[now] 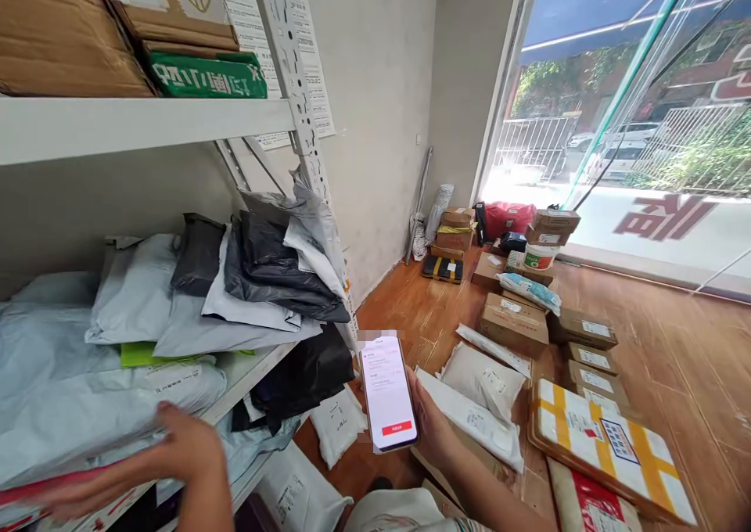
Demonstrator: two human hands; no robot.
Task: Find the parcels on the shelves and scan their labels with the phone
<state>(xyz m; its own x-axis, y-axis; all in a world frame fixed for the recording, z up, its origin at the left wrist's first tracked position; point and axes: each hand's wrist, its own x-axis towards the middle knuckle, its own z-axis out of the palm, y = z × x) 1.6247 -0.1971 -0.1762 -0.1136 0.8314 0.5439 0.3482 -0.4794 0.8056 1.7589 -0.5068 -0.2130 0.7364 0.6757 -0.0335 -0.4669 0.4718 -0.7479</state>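
Observation:
My right hand (431, 411) is closed around the side of a smartphone (388, 399), held upright with its lit screen facing me. The screen shows a pale page with lines of small text and a red button near the bottom. My left hand (176, 458), slightly blurred, is at the front of the shelf with thumb raised and fingers stretched to the left, and I see nothing held in it. Close by it is a big pale grey mailing bag (117, 387) with a printed label. Whether the fingertips touch the bag or the shelf, I cannot tell.
A white metal shelf rack (146, 121) stands left, stacked with grey and black mailing bags (275, 258); cardboard boxes (47, 31) sit above. Across the wooden floor lie several parcels, including a yellow-taped white foam box (610, 438) and a brown carton (513, 321). A glass front (634, 125) is beyond.

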